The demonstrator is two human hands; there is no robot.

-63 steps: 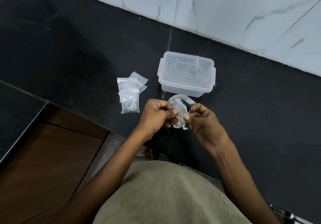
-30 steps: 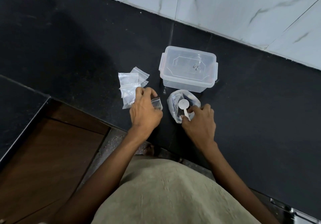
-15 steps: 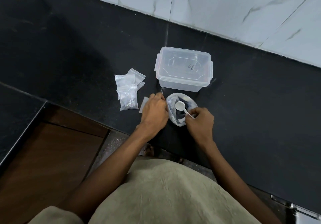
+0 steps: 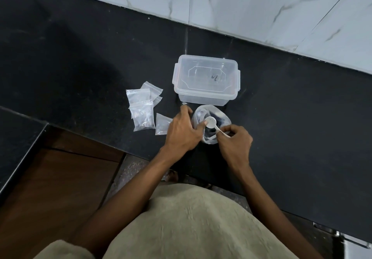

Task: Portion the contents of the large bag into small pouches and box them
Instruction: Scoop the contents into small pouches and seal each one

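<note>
Right hand: fingers curled, pinching the handle end of a small white plastic scoop, whose round bowl sits over the mouth of the large bag.
Left hand: laid against the bag's left side, thumb pressing on its rolled rim beside the scoop bowl; whether the far fingers curl round the plastic cannot be told.

Large bag: thin clear plastic, top rolled down, standing open on the black counter, just near of the lidded box. Contents dark; kind not discernible.

Lidded box: translucent, clip-lock lid on, a few small dark items inside.

Small pouches:
- one flat zip pouch, appears empty, just left of the left hand;
- a pile of zip pouches farther left, overlapping; fill not clear.

Step in hand, as judged: scooping a portion from the bag. Advice: keep the rim pinned open with the left hand so the soft wall does not fold in, dip the scoop shallow, lift it level, and bring the flat pouch close before tipping.
</note>
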